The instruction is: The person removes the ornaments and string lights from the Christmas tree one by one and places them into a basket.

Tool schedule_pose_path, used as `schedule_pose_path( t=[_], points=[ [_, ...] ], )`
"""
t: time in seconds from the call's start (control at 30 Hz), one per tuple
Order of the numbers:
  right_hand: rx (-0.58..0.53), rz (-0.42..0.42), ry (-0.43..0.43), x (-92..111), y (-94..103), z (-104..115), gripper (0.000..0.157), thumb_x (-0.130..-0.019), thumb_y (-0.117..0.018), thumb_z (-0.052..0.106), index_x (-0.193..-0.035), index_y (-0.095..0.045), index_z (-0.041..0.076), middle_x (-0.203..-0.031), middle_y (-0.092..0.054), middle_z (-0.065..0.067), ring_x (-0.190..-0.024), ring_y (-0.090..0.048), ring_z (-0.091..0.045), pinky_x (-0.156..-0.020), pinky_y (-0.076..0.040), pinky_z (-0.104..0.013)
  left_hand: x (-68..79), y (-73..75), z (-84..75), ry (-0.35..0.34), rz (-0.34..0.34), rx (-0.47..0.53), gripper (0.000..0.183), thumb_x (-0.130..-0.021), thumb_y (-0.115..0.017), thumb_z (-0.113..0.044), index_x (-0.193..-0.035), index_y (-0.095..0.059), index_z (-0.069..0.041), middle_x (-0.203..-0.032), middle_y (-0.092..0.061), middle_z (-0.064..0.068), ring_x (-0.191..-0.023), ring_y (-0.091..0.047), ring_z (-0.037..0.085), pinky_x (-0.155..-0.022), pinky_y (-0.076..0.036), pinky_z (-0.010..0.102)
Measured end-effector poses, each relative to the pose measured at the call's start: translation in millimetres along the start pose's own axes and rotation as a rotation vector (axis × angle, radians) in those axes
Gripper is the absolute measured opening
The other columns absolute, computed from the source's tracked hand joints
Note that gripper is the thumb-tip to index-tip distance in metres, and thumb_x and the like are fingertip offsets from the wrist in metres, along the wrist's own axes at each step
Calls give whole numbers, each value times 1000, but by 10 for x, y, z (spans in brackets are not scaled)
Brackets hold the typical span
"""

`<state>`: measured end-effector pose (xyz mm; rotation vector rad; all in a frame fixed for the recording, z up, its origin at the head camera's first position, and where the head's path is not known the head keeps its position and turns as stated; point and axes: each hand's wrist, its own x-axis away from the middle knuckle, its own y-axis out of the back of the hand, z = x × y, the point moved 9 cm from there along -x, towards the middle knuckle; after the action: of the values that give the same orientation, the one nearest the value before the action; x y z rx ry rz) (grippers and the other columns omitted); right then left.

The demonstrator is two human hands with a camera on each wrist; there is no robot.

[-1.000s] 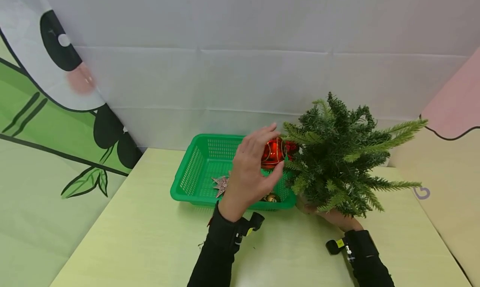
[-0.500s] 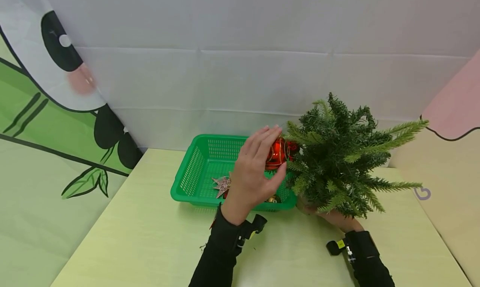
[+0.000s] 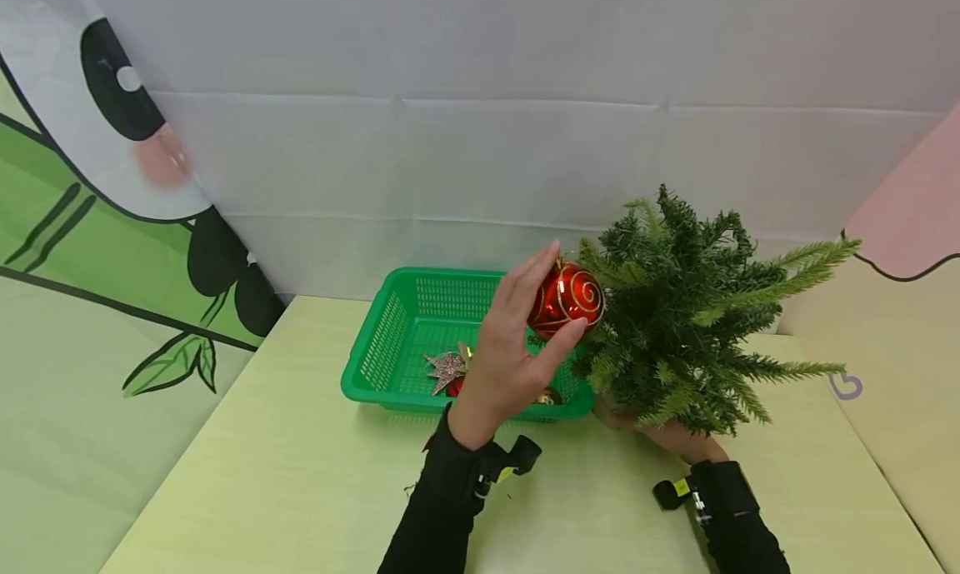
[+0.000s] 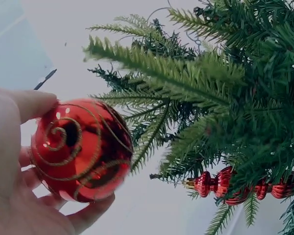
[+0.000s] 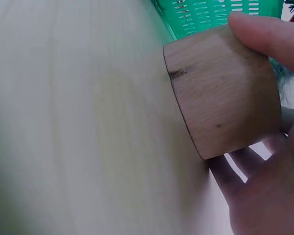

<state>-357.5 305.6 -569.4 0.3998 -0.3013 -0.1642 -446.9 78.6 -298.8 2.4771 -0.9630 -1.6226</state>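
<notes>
My left hand (image 3: 501, 357) holds a shiny red Christmas bauble (image 3: 567, 299) with gold glitter swirls, thumb on one side and fingers on the other. The bauble is at the left edge of a small artificial Christmas tree (image 3: 675, 307); in the left wrist view, branch tips come close behind the bauble (image 4: 81, 149). Low under the branches, my right hand (image 3: 682, 441) grips the tree's wooden base (image 5: 225, 93), its fingers mostly hidden in the head view. Among the branches in the left wrist view is a red ribbed ornament (image 4: 225, 185) with a gold cap.
A green plastic basket (image 3: 367, 366) stands left of the tree, partly behind my left forearm. In it lie a glittery star (image 3: 445, 371), something red and a gold ornament (image 3: 550, 396). A pale wall sheet (image 3: 480, 157) rises behind the table (image 3: 300, 441).
My left hand has shifted slightly right. The bauble, earlier largely behind the fingers, has turned and come forward, so its gold spiral shows. My right hand and the tree stay nearly still.
</notes>
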Motion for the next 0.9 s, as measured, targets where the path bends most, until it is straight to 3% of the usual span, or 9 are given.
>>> schedule_pose_path(
  t=[0.13,0.27,0.4,0.6,0.77,0.9],
  points=[
    [25,-26,-66,-4,14,-27,86,-104,-59,44,-165,-17,0,-166,-21,-32,-152,-22,-56,-117,-38,-60,15,22,37,28,-2,154,61,-106,-53,-21,-162,-31,-8,-163,-37,14,-138,-52,29,-102,-57,37],
    [46,-2,-82,0,-6,-30,83,-105,-56,46,-163,-21,-2,-165,-24,-34,-151,-23,-57,-115,-38,-61,30,85,33,10,-29,209,49,-108,-45,-24,-152,-38,-4,-164,-32,17,-132,-56,33,-96,-60,40],
    [50,8,-74,-4,-10,-27,81,-106,-54,46,-163,-24,-3,-164,-27,-33,-150,-25,-57,-115,-39,-60,31,124,-1,-24,-2,57,44,-108,-41,-29,-143,-49,-5,-163,-33,14,-130,-58,30,-92,-60,34],
    [43,1,-68,-18,-1,-39,83,-105,-56,46,-164,-20,-2,-165,-25,-33,-151,-24,-57,-116,-39,-60,24,123,-71,-77,69,-209,49,-108,-41,-26,-151,-52,-6,-161,-43,11,-145,-45,27,-112,-47,39],
    [38,-28,-51,-14,17,-25,86,-104,-58,44,-164,-16,-1,-166,-23,-33,-151,-24,-56,-116,-39,-58,24,80,-118,-95,98,-307,53,-106,-49,-22,-155,-46,-5,-161,-44,9,-145,-45,26,-118,-41,39],
    [26,-29,-52,-14,17,-29,86,-104,-58,44,-165,-16,0,-166,-22,-32,-151,-23,-56,-117,-38,-59,16,51,-147,-102,99,-328,55,-107,-50,-22,-157,-43,-3,-163,-41,11,-146,-43,27,-118,-42,39]
  ],
)
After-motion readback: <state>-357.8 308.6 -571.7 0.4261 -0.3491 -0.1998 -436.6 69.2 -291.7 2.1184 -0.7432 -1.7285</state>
